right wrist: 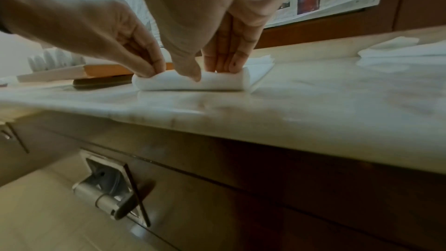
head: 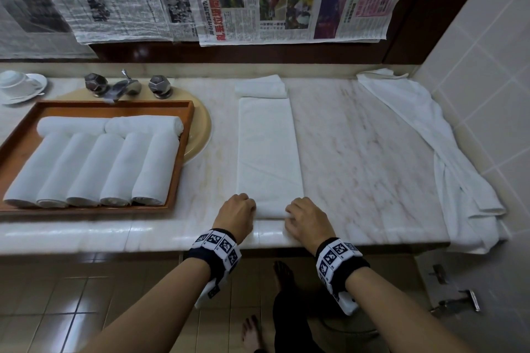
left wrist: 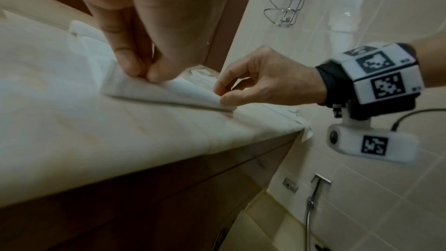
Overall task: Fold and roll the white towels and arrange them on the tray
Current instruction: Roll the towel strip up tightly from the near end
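Head view shows both hands at the near end of a long folded towel (head: 269, 149) that lies on the marble counter (head: 358, 137), its long axis running straight away from the person toward the wall. The left hand (head: 236, 213) pinches the near left corner and the right hand (head: 305, 219) pinches the near right corner, fingers curled onto the cloth. Between them the near edge is turned over into the first small roll (head: 271, 210). The left wrist view confirms it: thumb and fingertips (left wrist: 131, 60) press a lifted flap of cloth, and the other hand nips the far corner of the same flap. In the right wrist view the right fingers (right wrist: 229, 52) point down behind the roll with the thumb in front; how tightly they grip is hard to judge, as the frame is blurred. Everything left to roll lies ahead of the fingers, so the coming move likely pushes forward along that axis, both hands equally near and level so the roll stays square. Beyond the far end sits another folded towel (head: 261, 86), just touching or nearly so. Well to the left, the wooden tray (head: 20, 149) holds seven rolled towels (head: 94, 169). At the right end of the counter lies a loose white cloth (head: 415, 135).
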Demonstrator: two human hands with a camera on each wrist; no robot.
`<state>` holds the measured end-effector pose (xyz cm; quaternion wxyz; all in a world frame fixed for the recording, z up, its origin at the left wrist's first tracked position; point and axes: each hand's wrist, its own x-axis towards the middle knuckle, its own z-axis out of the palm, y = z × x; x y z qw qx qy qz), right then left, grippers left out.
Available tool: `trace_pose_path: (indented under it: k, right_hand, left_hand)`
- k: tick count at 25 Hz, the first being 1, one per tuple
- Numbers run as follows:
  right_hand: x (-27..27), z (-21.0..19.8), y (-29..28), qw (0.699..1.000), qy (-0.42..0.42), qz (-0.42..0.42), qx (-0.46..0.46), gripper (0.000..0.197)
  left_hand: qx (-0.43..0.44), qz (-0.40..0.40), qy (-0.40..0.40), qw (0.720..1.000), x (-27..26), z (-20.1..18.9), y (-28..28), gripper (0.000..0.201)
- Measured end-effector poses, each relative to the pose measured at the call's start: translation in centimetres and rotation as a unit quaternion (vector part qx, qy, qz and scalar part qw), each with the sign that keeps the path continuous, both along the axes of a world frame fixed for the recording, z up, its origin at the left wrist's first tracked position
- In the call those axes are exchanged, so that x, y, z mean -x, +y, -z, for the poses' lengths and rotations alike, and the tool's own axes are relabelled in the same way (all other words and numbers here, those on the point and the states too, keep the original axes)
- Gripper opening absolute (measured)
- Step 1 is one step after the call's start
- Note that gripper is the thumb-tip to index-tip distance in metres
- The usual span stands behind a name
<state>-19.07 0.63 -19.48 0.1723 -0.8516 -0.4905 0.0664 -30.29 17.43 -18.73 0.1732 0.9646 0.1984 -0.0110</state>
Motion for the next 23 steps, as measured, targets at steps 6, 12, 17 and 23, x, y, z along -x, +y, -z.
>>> trace_pose_path:
  k: [6,12,17,23]
  right_hand:
    - [-1.0,-0.2,0.7,0.998,-0.043,-0.024,0.047,0.029]
    - [-2.3,-1.2,0.6,0.991,0.002,-0.035,0.130,0.033]
    - [-3.0,-2.3,0.5,0.978,0.174,0.060,0.097,0.014]
    - [-3.7,-2.0,1.5,0.988,0.088,0.070,0.108,0.014]
  left_hand:
    - [-0.055,0.052,0.016,0.997,0.1,0.3,0.4,0.019]
    - [-0.166,0.094,0.078,0.979,0.4,-0.1,1.2,0.017]
    - [-0.076,0.079,0.053,0.992,0.3,-1.1,1.5,0.021]
    - [-0.060,0.029,0.070,0.995,-0.9,-1.4,1.4,0.015]
